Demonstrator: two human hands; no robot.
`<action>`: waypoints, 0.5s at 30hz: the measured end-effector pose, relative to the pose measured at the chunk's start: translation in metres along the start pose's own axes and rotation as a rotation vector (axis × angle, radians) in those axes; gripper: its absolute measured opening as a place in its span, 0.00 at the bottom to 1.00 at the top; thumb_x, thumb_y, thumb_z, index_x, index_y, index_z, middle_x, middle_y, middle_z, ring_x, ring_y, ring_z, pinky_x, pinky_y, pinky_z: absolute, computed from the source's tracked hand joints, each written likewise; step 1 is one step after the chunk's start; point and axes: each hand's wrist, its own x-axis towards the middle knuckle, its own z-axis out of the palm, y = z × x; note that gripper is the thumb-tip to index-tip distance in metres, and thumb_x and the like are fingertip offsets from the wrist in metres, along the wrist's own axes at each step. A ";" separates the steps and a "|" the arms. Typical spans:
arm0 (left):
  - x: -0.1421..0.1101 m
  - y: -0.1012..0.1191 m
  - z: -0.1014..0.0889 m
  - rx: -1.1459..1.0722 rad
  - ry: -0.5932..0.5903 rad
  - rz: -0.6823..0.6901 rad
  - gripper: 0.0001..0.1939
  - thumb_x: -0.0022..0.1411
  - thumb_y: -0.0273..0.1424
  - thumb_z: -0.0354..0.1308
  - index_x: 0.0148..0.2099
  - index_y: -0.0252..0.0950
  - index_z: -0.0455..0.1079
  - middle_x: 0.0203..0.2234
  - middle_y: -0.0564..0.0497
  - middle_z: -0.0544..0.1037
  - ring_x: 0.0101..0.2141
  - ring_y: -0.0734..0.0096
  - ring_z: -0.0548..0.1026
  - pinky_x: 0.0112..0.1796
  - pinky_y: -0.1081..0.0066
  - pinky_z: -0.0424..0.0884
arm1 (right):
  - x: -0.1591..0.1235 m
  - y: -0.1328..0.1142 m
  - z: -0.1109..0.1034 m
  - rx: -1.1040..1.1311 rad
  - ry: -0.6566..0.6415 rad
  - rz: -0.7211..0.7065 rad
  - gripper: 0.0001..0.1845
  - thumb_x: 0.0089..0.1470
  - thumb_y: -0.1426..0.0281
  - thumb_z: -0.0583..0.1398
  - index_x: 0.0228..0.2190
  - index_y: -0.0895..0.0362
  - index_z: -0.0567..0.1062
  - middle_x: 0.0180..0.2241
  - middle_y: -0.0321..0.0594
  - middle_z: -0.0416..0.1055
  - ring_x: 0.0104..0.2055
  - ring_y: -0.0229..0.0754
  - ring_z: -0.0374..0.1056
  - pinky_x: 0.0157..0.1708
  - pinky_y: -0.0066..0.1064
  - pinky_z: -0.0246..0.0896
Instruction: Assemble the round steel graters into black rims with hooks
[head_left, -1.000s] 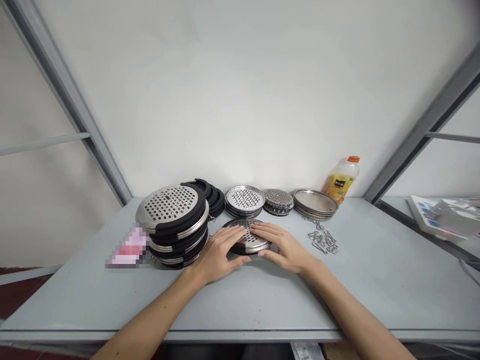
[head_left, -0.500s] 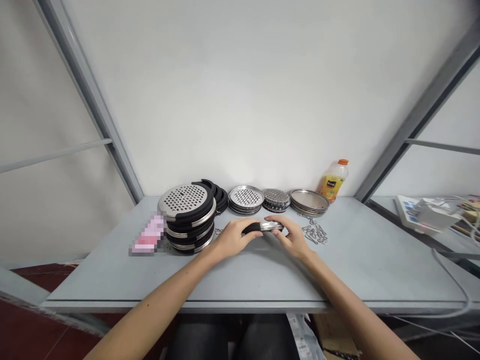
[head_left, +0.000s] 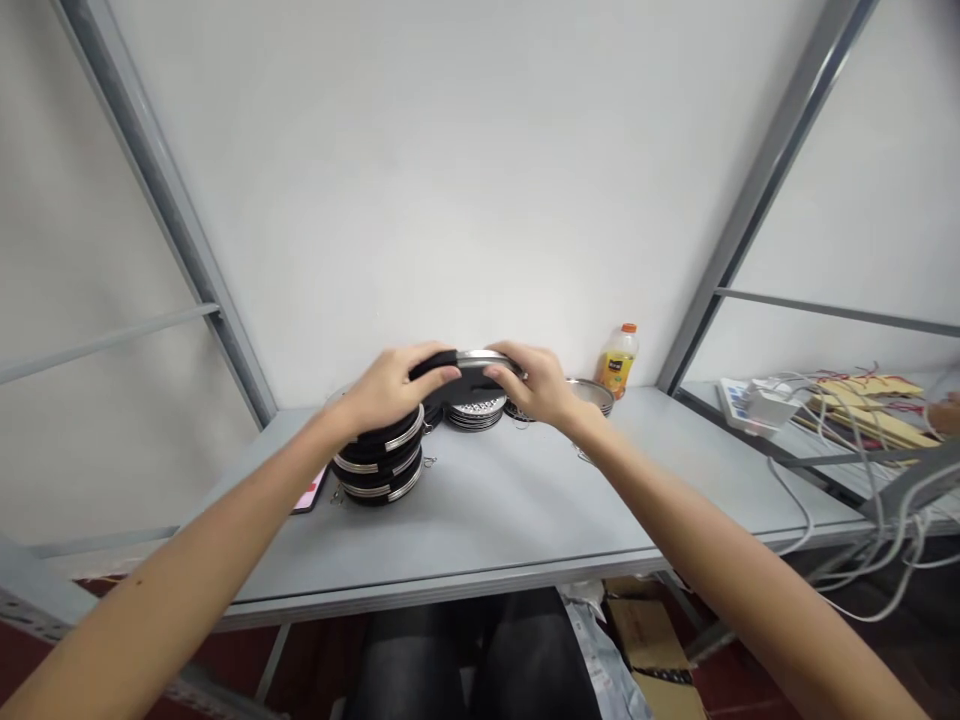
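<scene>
My left hand and my right hand grip a round grater with a black and silver rim from opposite sides. It is raised above the table and tilted, its dark flat underside towards me. My left hand is beside and partly above a stack of similar round graters, hiding the top of that stack. Behind the held grater is a pile of perforated metal grater plates, partly covered. A stack of plain round metal plates is partly hidden behind my right hand.
An orange-capped bottle stands by the wall at the back right. A phone lies left of the graters. A power strip and loose white cables are on the right, past a grey metal post.
Both hands have lifted the grater from low over the table and carried it left, towards the stack. Its underside has turned into view. The camera view has shifted too.
</scene>
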 end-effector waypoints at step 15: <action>-0.089 -0.105 -0.029 0.391 -0.032 0.131 0.24 0.66 0.45 0.50 0.59 0.41 0.65 0.54 0.49 0.72 0.55 0.58 0.68 0.57 0.54 0.61 | 0.023 -0.006 0.117 -0.109 -0.199 -0.386 0.20 0.63 0.60 0.51 0.49 0.55 0.72 0.52 0.41 0.71 0.55 0.43 0.66 0.56 0.36 0.60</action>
